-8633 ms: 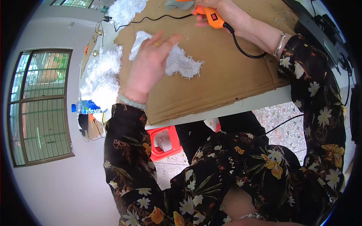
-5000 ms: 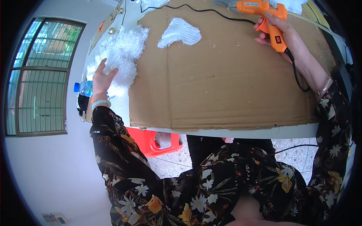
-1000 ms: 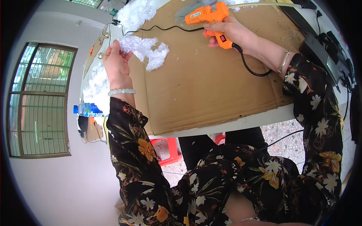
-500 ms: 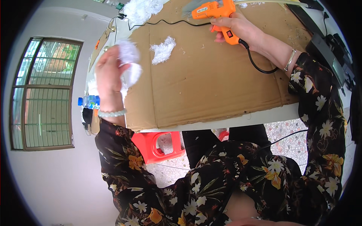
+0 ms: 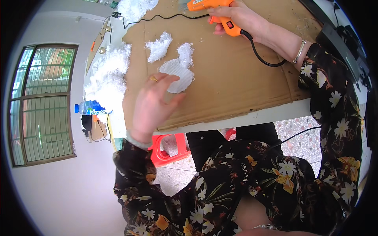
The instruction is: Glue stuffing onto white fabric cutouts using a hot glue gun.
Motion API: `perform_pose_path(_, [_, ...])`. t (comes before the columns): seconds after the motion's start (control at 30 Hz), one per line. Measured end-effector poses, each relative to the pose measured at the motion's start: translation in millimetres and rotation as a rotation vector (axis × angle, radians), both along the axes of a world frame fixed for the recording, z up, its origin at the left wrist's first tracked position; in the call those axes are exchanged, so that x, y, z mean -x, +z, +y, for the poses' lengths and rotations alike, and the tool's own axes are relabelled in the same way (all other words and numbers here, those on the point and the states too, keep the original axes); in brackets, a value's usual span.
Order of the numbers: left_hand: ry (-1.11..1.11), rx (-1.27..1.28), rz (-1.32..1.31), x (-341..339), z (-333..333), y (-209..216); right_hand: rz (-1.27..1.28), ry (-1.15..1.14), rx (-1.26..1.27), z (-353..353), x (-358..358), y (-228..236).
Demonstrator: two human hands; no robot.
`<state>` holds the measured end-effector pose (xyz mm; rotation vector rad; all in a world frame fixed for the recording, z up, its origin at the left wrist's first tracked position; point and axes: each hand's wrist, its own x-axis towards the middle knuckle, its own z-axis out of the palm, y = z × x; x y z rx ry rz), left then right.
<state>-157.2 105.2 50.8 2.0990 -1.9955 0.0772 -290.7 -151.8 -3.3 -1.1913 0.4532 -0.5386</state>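
Observation:
My right hand (image 5: 246, 21) is wrapped round an orange glue gun (image 5: 230, 27) above the far part of the cardboard (image 5: 232, 84); its nozzle points left. A round white ribbed disc (image 5: 183, 78) with a smaller fluffy white piece (image 5: 185, 54) at its far side is on the cardboard. My left hand (image 5: 155, 102) is over the disc's near left edge, its fingers and thumb spread; whether a fingertip touches the disc is hard to see. Another fluffy white piece (image 5: 158, 47) lies just beyond, to the left.
A heap of white fluffy pieces (image 5: 108, 76) sits at the table's left edge, beside a blue-capped bottle (image 5: 90, 107). More white fluff (image 5: 136, 10) is at the far left. A black cord (image 5: 169, 17) crosses the cardboard. A red stool (image 5: 169, 151) stands below the table.
My left hand has moved right from the table's left side, bringing the white disc and fluffy piece onto the cardboard, and its fingers have spread. The glue gun stays in my right hand.

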Motion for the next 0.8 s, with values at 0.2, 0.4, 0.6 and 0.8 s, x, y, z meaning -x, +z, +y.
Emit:
perform_pose_path(0.2, [-0.053,0.037,0.012,-5.0,0.1,-25.6,-0.041,0.029,0.031,1.5,-4.9,-4.5])
perform_pose_path(0.4, [0.108,0.157,0.079,-18.2,-22.9,-36.6,-0.020,-0.045,-0.019,7.7,-2.3,3.1])
perform_pose_path(0.6, [-0.161,0.131,0.105,-1.3,-39.6,-36.4,-0.130,-0.051,-0.039,-10.6,-5.0,-13.9])
perform_pose_path(0.8, [0.260,0.355,0.590,-42.5,-23.6,-19.0,-0.110,-0.061,-0.092,-4.3,-11.9,1.8])
